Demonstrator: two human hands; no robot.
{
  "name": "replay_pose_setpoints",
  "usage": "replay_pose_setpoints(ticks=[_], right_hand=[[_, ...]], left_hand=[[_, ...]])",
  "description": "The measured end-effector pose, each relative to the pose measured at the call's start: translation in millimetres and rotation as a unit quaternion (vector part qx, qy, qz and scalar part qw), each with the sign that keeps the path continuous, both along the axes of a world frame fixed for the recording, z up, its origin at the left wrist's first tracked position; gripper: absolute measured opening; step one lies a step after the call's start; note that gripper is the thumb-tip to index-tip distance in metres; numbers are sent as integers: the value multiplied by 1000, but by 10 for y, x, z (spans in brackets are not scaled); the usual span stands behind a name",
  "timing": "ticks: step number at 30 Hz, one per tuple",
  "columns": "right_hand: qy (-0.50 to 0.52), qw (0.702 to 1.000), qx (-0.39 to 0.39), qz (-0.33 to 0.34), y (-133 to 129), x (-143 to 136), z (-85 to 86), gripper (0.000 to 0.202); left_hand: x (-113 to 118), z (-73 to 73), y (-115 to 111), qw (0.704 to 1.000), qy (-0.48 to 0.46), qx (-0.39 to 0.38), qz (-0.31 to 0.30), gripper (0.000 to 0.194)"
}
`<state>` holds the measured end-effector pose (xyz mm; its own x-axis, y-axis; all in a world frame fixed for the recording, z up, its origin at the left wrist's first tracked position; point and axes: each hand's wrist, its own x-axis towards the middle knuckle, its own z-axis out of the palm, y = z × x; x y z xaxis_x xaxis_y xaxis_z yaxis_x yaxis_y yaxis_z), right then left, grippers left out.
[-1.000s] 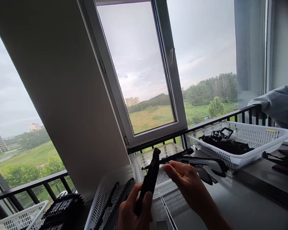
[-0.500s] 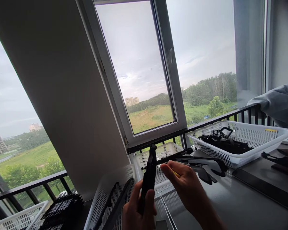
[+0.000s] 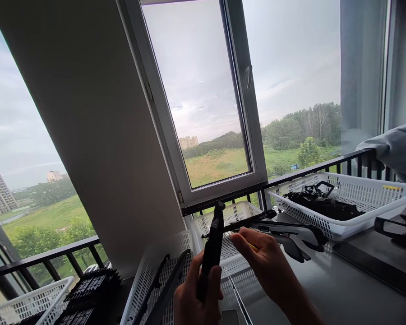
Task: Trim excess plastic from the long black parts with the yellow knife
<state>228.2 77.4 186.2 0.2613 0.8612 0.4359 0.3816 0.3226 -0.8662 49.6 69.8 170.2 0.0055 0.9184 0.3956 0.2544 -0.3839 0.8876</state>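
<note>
My left hand (image 3: 199, 289) is closed around a long, dark plastic part (image 3: 214, 248), held upright with its narrow tip pointing up. My right hand (image 3: 262, 257) is closed on a slim yellow tool (image 3: 252, 247), mostly hidden by the fingers; I cannot make out its tip or its kind. The right thumb and fingers are close to the right side of the dark part, with a small gap visible. Behind the right hand, several long black and grey plastic parts (image 3: 301, 232) lie on the grey table (image 3: 325, 280), some reaching over a white basket (image 3: 246, 208).
A white basket (image 3: 345, 229) at right holds black parts. Another basket (image 3: 140, 275) at left contains long dark strips (image 3: 167, 286). Stacked black grids (image 3: 91, 286) stand farther left. A flat black panel (image 3: 372, 266) lies on the table. Behind are a railing (image 3: 311, 169) and window (image 3: 219, 183).
The view has shifted slightly, so the surroundings appear farther right. Both hands keep their holds in nearly the same pose. At the right edge, a black frame-like part shows more of its opening.
</note>
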Motion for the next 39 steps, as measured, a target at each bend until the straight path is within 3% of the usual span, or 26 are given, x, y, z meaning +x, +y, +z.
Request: replay_pose_setpoints(ticks=[14, 39], right_hand=[[-2, 1000, 8, 1, -68, 38, 81, 77], [-26, 999, -2, -35, -103, 163, 77, 78]], left_hand=[[-9, 80, -35, 1000, -5, -18, -17, 73], [-21, 55, -11, 998, 14, -27, -47, 74]])
